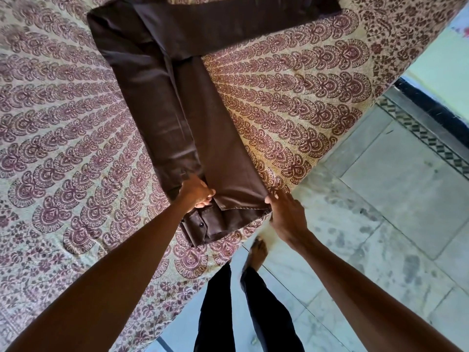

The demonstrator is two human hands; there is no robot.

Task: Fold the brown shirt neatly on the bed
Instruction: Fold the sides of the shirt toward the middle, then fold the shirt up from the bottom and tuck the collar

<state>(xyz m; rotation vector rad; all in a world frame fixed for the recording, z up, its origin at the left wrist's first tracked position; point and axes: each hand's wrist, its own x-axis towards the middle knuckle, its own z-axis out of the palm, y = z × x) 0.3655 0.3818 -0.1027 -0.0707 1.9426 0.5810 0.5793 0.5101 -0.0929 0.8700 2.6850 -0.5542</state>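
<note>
I find the shirt (pixel 177 118) lying lengthwise on the bed (pixel 63 148), its sides already folded in. My left hand (pixel 196 193) and right hand (pixel 284 214) pinch its near hem. One sleeve and the crosswise folds remain.

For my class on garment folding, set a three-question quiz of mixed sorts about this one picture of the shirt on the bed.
1. True or false: the brown shirt lies on a patterned bedspread.
2. Which hand grips the shirt's near right corner? A) left hand B) right hand C) neither
3. Fill in: one sleeve lies stretched out to the ____ at the far end.

Key: 1 true. 2 B; the right hand pinches the corner at the bed's edge, while the left hand holds the hem further left, above the buttoned cuff. 3 right.
</note>
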